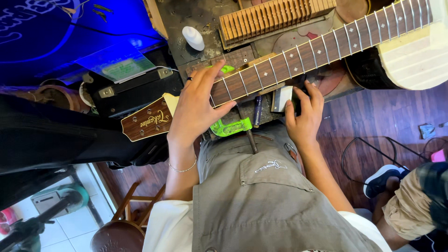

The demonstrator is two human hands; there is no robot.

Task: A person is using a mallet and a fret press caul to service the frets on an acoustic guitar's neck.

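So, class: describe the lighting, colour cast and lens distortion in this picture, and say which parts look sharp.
Head view: daylight evenly lights the guitar neck and both hands, the left hand and right hand, which look sharp; a strong blue glow tints the upper left corner; the wide lens bends the edges, so the stool and tiled floor lean.

Cluttered dark workbench (196, 18) at top centre; on it white bottle (192, 37), slotted wooden block (275, 16), guitar neck (317, 46) lying diagonally across.

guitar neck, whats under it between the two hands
Head view: between left hand and right hand, a green tool and a small metal block.
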